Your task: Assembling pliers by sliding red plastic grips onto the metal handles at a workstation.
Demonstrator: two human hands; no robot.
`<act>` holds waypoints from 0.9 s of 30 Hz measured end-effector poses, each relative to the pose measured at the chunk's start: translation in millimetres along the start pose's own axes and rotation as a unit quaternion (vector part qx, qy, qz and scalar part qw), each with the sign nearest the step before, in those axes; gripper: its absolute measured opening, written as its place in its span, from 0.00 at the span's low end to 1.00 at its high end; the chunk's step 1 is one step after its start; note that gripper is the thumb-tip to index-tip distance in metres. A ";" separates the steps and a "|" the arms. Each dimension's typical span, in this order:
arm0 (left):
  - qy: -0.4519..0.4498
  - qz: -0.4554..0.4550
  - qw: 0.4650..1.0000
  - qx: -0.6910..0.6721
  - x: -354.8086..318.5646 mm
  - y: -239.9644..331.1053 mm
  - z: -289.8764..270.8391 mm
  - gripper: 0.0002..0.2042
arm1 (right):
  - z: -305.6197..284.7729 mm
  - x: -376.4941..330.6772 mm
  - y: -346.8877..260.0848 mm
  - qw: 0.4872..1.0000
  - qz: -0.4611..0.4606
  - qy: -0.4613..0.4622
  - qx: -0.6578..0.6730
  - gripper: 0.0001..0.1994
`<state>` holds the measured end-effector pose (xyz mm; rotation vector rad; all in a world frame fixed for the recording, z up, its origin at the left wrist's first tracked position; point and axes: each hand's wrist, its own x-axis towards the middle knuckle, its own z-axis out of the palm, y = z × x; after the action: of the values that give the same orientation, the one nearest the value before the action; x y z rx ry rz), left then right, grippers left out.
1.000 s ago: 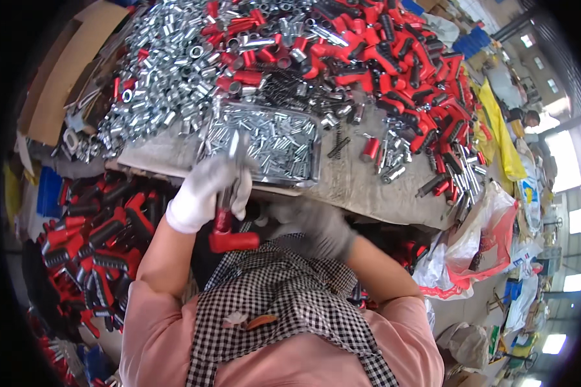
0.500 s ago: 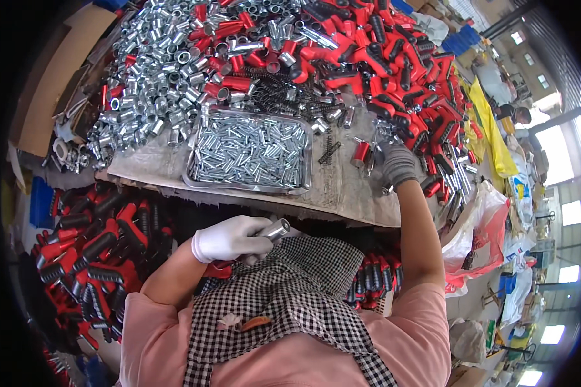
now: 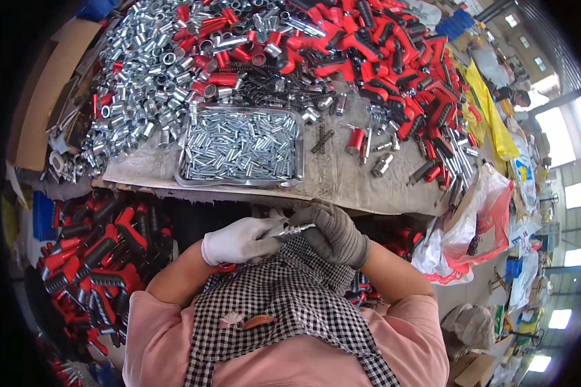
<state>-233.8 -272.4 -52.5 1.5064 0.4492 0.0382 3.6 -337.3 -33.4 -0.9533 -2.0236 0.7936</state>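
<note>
The right hand (image 3: 334, 233) in its grey glove is back from the red-handled parts on the table (image 3: 342, 180) — now close against the white-gloved left hand (image 3: 239, 240), both pinching a small metal piece (image 3: 289, 230) above the checked apron (image 3: 284, 303).

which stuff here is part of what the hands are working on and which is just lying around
In the job:
- left hand, white glove, on the metal part
- right hand, grey glove, on the same part
- tray of small metal pins, nearest on the bench

Lying about:
- pile of silver sleeves
- red and black handles
- springs
- plastic bags
</note>
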 end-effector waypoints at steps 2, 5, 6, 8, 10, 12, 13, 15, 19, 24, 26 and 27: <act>-0.022 0.001 0.999 0.036 -0.2 -2.3 2.9 0.15 | 4.8 -2.8 10.6 0.994 0.025 -0.028 0.098 0.12; -0.036 0.016 0.996 0.084 7.3 0.4 -2.5 0.21 | 9.8 1.5 14.2 0.995 -0.018 -0.094 0.039 0.13; -0.034 0.026 0.994 0.097 8.3 1.2 -4.2 0.24 | 8.0 3.5 14.8 0.995 -0.018 -0.094 0.040 0.13; -0.033 0.035 0.993 0.110 10.8 5.0 -4.6 0.27 | 0.3 8.6 16.3 0.994 -0.011 -0.094 0.057 0.20; 0.078 0.139 0.982 0.101 16.5 12.5 -1.3 0.31 | -9.1 -0.9 29.0 0.989 0.057 -0.080 0.108 0.24; 0.086 0.131 0.983 0.096 15.4 7.9 -0.9 0.31 | -32.8 -2.3 34.7 0.980 0.155 0.003 0.125 0.27; 0.094 0.122 0.984 0.092 13.6 6.2 -1.2 0.31 | -56.3 3.8 36.0 0.975 0.188 0.075 0.088 0.27; 0.077 0.094 0.987 0.103 10.3 4.9 -2.6 0.32 | -109.8 21.2 63.7 0.924 0.308 0.164 -0.157 0.25; 0.043 0.063 0.987 0.142 12.7 -1.5 -1.8 0.32 | -182.9 11.0 165.7 0.799 0.419 0.195 -0.384 0.26; 0.072 0.107 0.981 0.145 11.0 0.2 6.1 0.32 | -194.8 17.5 184.1 0.834 0.441 0.074 -0.323 0.22; 0.108 0.144 0.976 0.123 6.9 -3.7 9.5 0.30 | -174.3 15.5 165.6 0.852 0.364 0.180 -0.330 0.18; 0.120 0.140 0.976 0.118 6.1 -5.2 8.9 0.29 | -159.8 19.8 141.8 0.863 0.350 0.250 -0.266 0.16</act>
<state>-226.9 -279.4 -59.2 1.8015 0.4413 0.4052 176.9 -212.2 -51.1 -2.0440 -1.4250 0.2527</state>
